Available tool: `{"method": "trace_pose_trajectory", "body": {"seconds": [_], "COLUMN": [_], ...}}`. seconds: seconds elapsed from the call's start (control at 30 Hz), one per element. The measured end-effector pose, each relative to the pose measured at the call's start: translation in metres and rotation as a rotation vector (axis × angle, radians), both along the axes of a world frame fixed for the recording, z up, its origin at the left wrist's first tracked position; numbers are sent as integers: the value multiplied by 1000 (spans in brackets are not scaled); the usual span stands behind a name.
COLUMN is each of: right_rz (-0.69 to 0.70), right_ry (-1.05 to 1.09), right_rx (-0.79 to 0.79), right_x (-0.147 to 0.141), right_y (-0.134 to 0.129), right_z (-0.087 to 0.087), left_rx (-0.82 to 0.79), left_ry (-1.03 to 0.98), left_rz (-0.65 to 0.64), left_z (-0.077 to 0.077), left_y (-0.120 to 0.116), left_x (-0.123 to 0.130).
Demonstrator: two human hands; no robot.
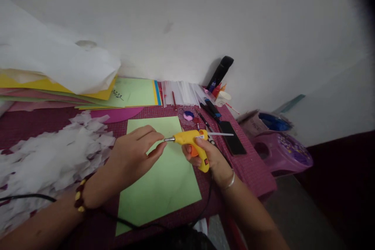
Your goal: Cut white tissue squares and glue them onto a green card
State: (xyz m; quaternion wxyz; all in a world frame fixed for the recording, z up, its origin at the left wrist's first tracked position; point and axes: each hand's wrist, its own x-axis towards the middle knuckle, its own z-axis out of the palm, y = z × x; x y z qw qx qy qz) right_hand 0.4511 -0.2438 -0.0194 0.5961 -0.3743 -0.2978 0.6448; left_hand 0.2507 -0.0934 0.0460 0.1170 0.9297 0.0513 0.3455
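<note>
My right hand (209, 156) is wrapped round the handle of a yellow glue gun (187, 137) with an orange trigger. A white glue stick (221, 134) sticks out of its back end. The gun's metal nozzle points left, at the fingertips of my left hand (137, 152). That hand's thumb and index finger are bent toward each other around the nozzle tip; whether they touch it or hold something small, I cannot tell. Both hands are above a light green sheet (158, 187) lying on the table.
White tissue scraps (55, 160) are heaped at the left. Behind lie stacked coloured sheets (134, 91) and white strips (184, 93). A black phone (232, 137) and a blue-black cutter (212, 107) lie right. A black cord crosses the front. A purple stool (281, 152) stands beyond the table.
</note>
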Motion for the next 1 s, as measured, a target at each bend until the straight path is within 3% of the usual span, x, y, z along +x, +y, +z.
{"method": "trace_pose_trajectory", "body": {"seconds": [0.43,0.73,0.83,1.0], "right_rz": [-19,-57,-88,-107], "right_ry": [-19,-41,-43,-74], "right_rx": [-68,-61,-75,-101], "right_x": [-3,-4,-2,1], "right_y": [2,1,0,1], "right_z": [2,9,10,9], "left_rx": [75,330,232,-212], "left_ry": [2,65,58,129], "left_rz": [20,121,169,145], "left_z": [-6,-8,-6,-1], "left_y": [2,14,25,42], "left_x": [1,-5,-6,-2]}}
